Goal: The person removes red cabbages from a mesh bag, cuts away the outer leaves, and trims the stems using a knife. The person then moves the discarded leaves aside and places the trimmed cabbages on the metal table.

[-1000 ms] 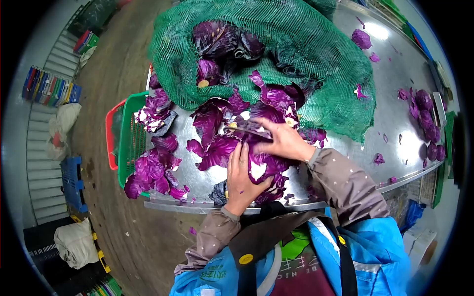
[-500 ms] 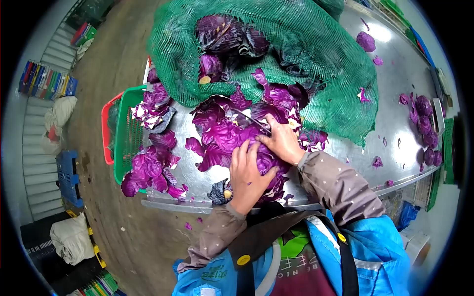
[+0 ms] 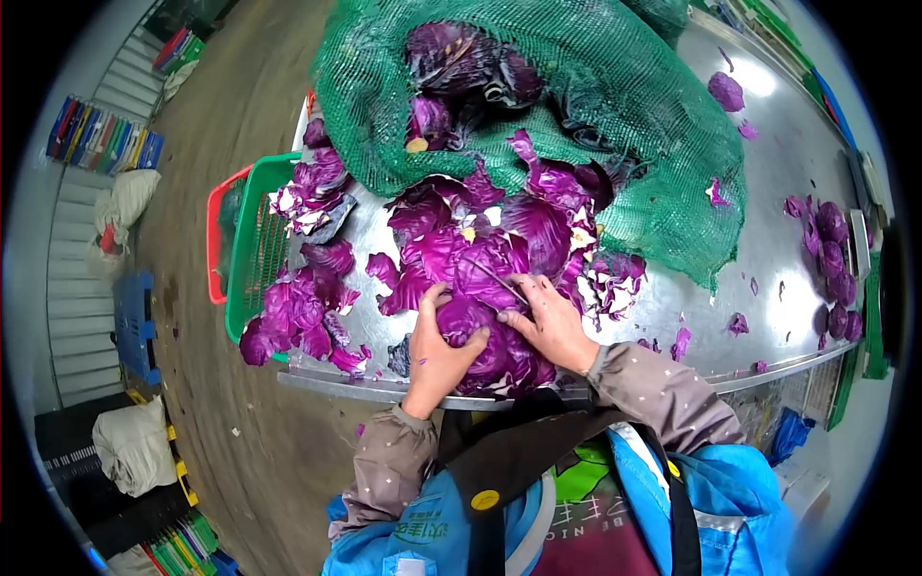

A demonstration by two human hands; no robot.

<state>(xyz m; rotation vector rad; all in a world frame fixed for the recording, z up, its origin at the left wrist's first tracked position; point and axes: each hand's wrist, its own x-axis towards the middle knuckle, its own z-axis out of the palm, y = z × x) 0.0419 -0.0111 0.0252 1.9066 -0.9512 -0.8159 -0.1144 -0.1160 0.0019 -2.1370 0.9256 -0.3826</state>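
A red cabbage point(image 3: 469, 322) with purple leaves sits near the table's front edge. Curved around its left side, my left hand point(image 3: 444, 348) steadies it with thumb and fingers. My right hand point(image 3: 555, 324) is closed on a knife point(image 3: 495, 278), whose thin blade points up and left over the cabbage; the handle is mostly hidden by the fingers. Loose purple leaves point(image 3: 413, 288) are heaped just beyond both hands. Behind that heap lies a green mesh sack point(image 3: 663, 163) with dark cabbages point(image 3: 451, 58) showing in its opening.
A green basket point(image 3: 257, 250) and a red basket point(image 3: 216, 230) stand at the table's left side, with leaf piles point(image 3: 298, 307) beside them. Several trimmed cabbages point(image 3: 834, 254) line the right end of the metal table point(image 3: 663, 298). Leaf scraps point(image 3: 738, 324) are scattered there.
The view has shifted slightly. My left hand has moved left on the cabbage, farther from my right hand. My right hand and the knife have come lower, nearer the table's front edge.
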